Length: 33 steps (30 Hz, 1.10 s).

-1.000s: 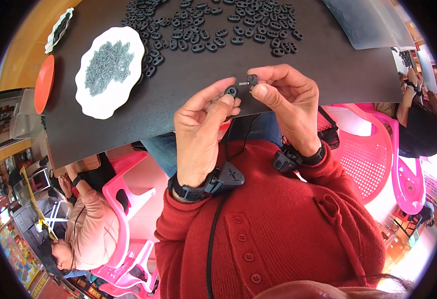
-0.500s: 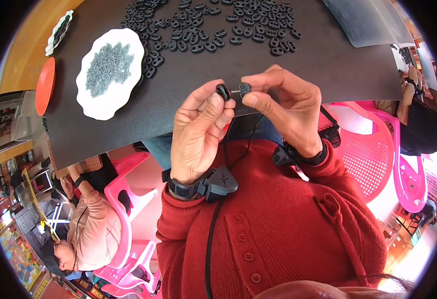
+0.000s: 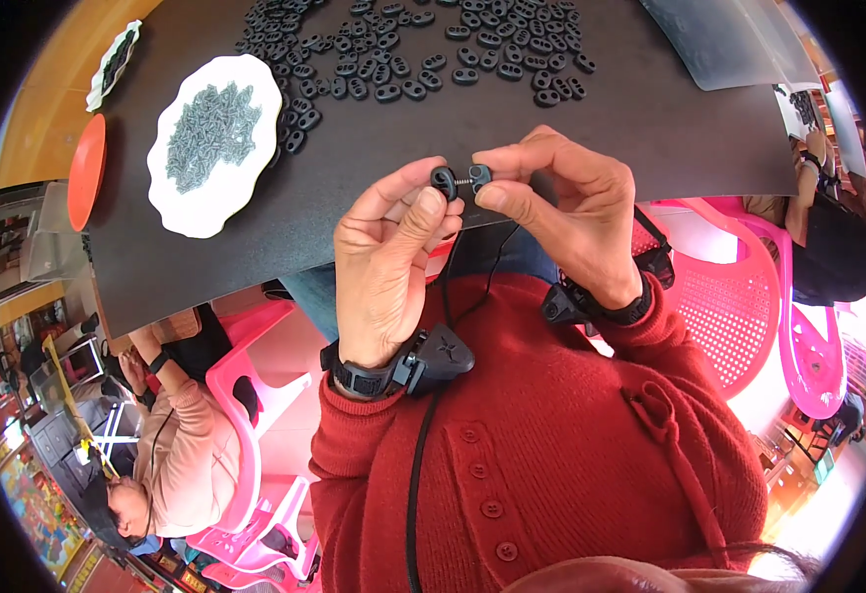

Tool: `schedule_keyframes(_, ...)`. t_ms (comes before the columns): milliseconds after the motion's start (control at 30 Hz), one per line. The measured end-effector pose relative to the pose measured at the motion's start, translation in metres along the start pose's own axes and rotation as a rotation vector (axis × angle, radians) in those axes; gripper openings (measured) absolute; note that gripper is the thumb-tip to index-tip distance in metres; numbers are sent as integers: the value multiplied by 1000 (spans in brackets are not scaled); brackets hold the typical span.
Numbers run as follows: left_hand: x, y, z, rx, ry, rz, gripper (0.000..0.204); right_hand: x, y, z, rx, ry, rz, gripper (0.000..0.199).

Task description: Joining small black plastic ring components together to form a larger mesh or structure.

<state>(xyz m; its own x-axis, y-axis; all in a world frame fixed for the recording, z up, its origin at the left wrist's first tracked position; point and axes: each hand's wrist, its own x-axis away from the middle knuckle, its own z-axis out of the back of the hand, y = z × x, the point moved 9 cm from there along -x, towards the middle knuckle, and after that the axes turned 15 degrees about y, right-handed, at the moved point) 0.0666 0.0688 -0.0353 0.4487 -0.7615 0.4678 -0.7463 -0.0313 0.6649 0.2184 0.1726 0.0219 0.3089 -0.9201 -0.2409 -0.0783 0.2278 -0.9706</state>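
Close together over the near part of the dark table, my two hands hold the parts of a small cord lock. My left hand (image 3: 385,259) pinches a black oval cord-lock shell (image 3: 444,183) between thumb and fingers. A smaller black cord-lock plunger (image 3: 480,178) sits between the thumb and forefinger of my right hand (image 3: 583,206). Bridging the narrow gap between the two parts is a thin metal spring (image 3: 462,182). Whether the spring's ends are inside either part, I cannot tell. Several black oval two-hole pieces (image 3: 383,71) lie spread at the table's far side.
A white scalloped plate (image 3: 178,210) at the left holds a heap of small springs (image 3: 213,138). Beside it are an orange-red dish (image 3: 87,173) and a smaller white dish (image 3: 98,94). A translucent sheet (image 3: 734,44) lies far right. Other people sit at both sides, near pink chairs (image 3: 724,316).
The shell in my left hand has turned, showing more of its holed face. The plunger has come slightly closer to it, narrowing the gap across the spring.
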Motion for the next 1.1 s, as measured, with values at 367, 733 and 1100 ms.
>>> schedule_keyframes(367,1,4,2,-151,8,-112,34,1,-1,-4,8,-42,-38,22)
schedule_keyframes(733,7,-2,4,-168,-9,-100,37,7,8,-15,-66,-98,-158,22)
schedule_keyframes(1100,9,-4,10,-99,-17,-54,35,13,13,-20,-134,-109,-148,30)
